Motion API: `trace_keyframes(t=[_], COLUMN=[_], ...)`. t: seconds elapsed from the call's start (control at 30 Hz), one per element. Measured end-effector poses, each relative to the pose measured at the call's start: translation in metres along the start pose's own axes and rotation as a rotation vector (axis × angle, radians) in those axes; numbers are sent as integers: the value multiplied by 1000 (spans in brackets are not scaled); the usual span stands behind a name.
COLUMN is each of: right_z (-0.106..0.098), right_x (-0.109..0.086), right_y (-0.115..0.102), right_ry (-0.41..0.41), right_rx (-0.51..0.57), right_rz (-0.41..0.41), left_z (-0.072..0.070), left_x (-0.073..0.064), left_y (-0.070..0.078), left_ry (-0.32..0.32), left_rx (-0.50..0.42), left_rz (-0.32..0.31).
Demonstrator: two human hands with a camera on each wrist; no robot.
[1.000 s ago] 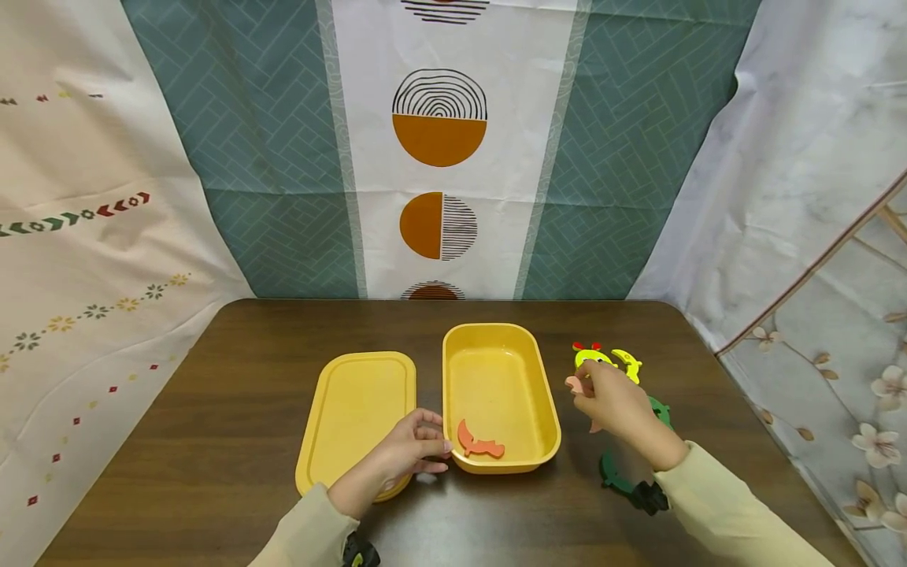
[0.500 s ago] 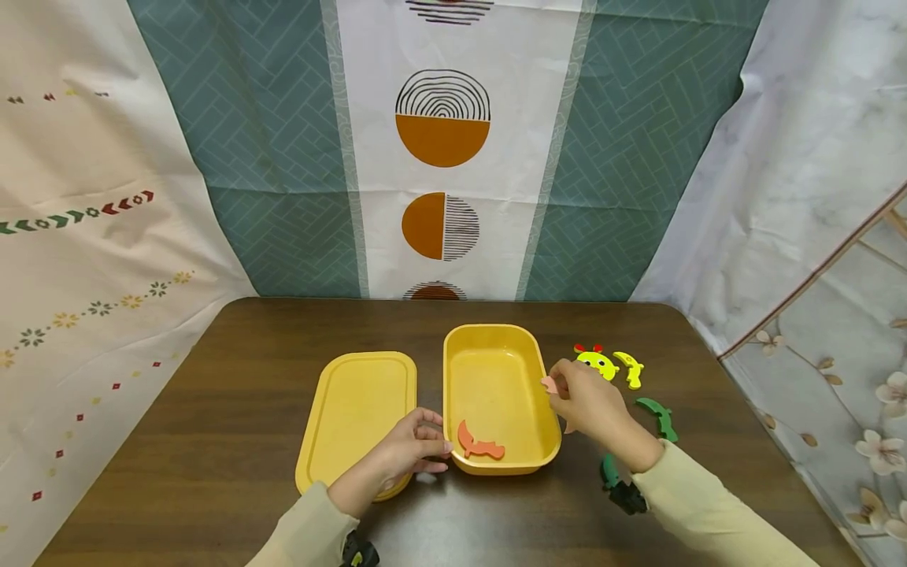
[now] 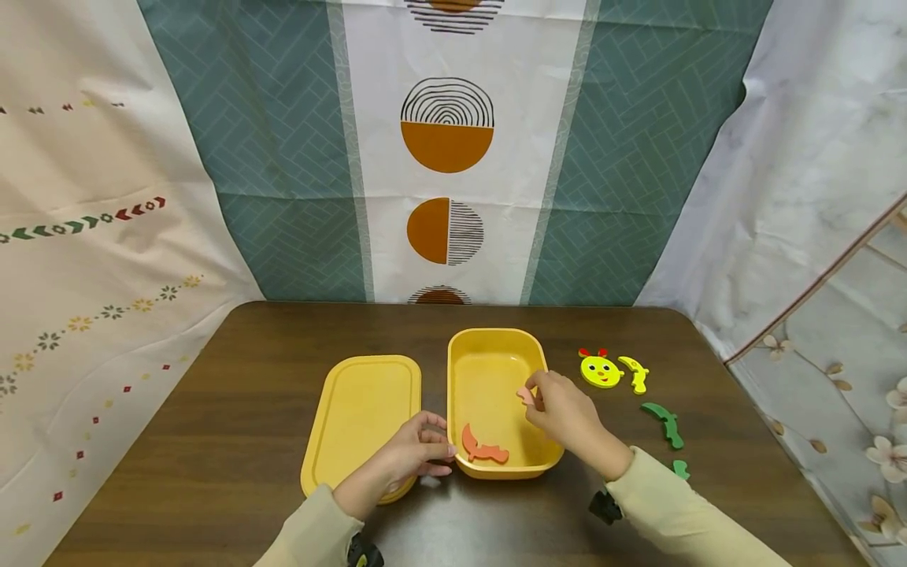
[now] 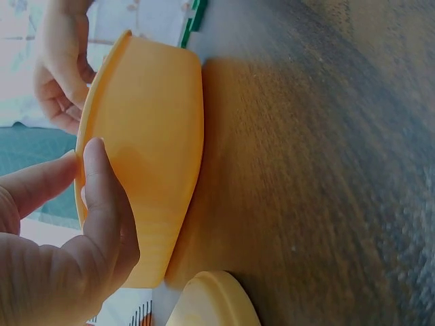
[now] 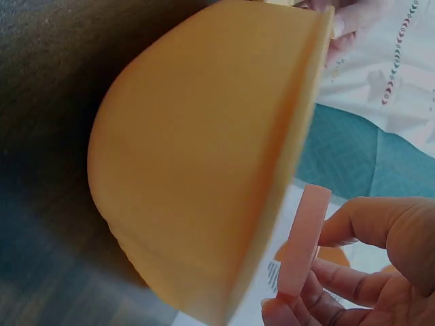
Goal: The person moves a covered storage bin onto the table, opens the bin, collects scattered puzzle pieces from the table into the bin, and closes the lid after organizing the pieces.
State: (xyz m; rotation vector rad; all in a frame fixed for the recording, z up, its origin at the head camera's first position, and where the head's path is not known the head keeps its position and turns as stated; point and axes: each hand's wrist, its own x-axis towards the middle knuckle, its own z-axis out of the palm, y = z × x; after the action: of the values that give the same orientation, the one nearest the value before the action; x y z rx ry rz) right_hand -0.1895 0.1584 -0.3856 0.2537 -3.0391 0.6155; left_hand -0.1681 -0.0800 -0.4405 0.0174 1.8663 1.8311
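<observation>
In the head view, my right hand (image 3: 567,413) is over the right side of a yellow plastic box (image 3: 553,455), pinching a flat pink toy piece (image 3: 525,395). The right wrist view shows this pink piece (image 5: 304,241) edge-on between thumb and fingers, beyond the rim. An orange curved toy piece (image 3: 485,450) lies inside the box near its front left corner. My left hand (image 3: 414,449) is at that corner. In the left wrist view, its fingertips hold the box rim, one digit against the outer wall (image 4: 146,115).
A yellow lid (image 3: 368,402) lies flat left of the box, partly under my left forearm. On the right are a yellow smiling face piece (image 3: 601,372), a yellow curved piece (image 3: 635,374), a green curved piece (image 3: 666,425) and another green piece (image 3: 680,469). Patterned cloth hangs behind the table.
My right hand has carried the pink piece leftward from the table's right side to over the box. The left hand has stayed at the box corner.
</observation>
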Motion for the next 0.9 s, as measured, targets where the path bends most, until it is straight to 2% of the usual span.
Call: trace_keyframes(t=[0.43, 0.9], right_z=[28, 41], right_x=[3, 4], right_y=[-2, -5], right_ry=[-12, -9], right_rx=[-9, -67], right_rz=[-24, -84], left_z=[0, 1], left_x=[-1, -2], left_y=[-2, 0], left_ry=[-4, -6], left_rx=[-3, 4], left_rz=[12, 3])
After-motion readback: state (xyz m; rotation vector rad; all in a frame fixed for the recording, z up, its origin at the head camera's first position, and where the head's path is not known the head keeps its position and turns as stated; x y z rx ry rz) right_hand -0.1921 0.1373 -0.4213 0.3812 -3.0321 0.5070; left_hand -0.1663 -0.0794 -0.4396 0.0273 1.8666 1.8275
